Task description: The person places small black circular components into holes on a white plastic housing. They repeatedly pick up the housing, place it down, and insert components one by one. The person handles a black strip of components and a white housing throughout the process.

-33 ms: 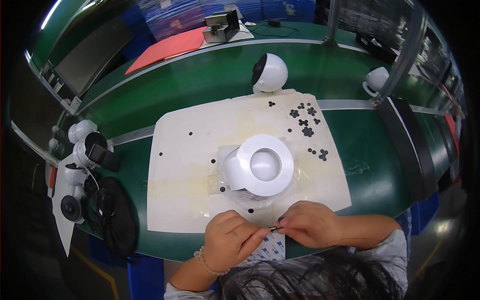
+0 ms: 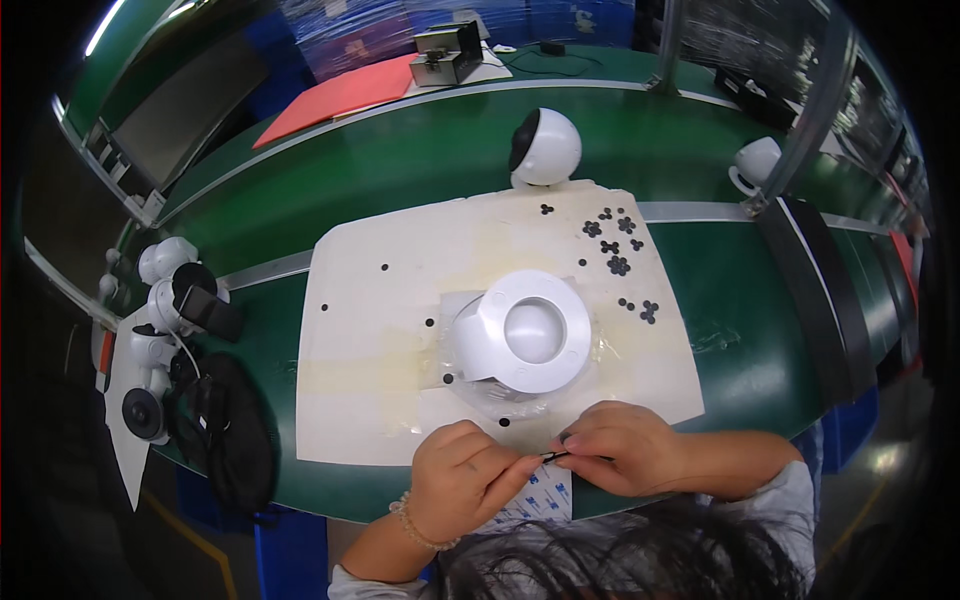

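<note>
My left hand [image 2: 462, 482] and my right hand [image 2: 625, 452] meet at the front edge of the cardboard sheet [image 2: 350, 370]. Both pinch a small, thin black piece [image 2: 549, 457] between their fingertips; its exact kind is too small to make out. Below the fingers lies a white sheet with blue print [image 2: 545, 495]. Just beyond my hands, a white plastic ring-shaped base [image 2: 568, 345] rests on a clear plastic bag [image 2: 520, 408]. Single round black pads [image 2: 504, 422] lie around it, and clusters of black pads [image 2: 618, 266] lie at the far right of the cardboard.
A white ball-shaped camera [image 2: 553, 148] with a black front stands behind the cardboard. More white camera units [image 2: 150, 350] and a black pouch [image 2: 240, 430] sit at the left. At the right are a long black strip [image 2: 815, 300], a metal post [image 2: 810, 110] and another white unit [image 2: 757, 160].
</note>
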Demonstrator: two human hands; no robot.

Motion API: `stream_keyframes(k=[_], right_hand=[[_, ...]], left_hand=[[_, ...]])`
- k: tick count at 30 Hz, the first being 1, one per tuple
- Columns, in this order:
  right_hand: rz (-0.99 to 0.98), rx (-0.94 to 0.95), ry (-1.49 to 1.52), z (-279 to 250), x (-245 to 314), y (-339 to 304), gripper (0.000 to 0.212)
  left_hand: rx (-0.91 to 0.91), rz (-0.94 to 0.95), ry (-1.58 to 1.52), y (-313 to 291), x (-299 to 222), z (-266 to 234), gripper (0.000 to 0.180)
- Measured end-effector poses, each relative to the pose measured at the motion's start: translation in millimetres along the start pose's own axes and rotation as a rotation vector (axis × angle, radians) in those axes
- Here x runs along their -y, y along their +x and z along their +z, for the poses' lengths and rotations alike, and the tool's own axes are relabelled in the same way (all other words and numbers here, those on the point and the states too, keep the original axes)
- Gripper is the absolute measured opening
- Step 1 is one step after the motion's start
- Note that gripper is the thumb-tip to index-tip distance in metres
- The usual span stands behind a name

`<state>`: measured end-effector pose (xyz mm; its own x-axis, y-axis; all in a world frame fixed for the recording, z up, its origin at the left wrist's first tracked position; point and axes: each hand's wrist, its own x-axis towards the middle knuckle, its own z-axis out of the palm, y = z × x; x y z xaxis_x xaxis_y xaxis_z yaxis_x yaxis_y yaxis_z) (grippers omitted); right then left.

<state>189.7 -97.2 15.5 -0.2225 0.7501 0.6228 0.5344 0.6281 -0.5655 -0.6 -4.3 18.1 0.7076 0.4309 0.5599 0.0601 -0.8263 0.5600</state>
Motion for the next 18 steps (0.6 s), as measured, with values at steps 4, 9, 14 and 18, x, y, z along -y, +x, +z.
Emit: stream_keyframes(k=[4, 9, 14, 18], right_hand=[[-0.230, -0.169, 0.100, -24.4, -27.0, 10.6, 0.054], [0.276, -0.486, -0.459, -64.0, -128.1, 85.1, 0.096], [0.428, -0.680, -0.416, -83.3, -246.2, 131.8, 0.107], [0.549, -0.725, -0.302, -94.7, -260.4, 135.6, 0.102]], left_hand=[[-0.007, -0.009, 0.016, 0.2, 0.9, -1.3, 0.013], [-0.017, 0.000, 0.022, -2.0, 1.2, 0.4, 0.014], [0.014, 0.060, 0.036, -0.3, 5.0, -2.9, 0.024], [0.023, 0.069, 0.041, -0.4, 6.2, -5.1, 0.027]])
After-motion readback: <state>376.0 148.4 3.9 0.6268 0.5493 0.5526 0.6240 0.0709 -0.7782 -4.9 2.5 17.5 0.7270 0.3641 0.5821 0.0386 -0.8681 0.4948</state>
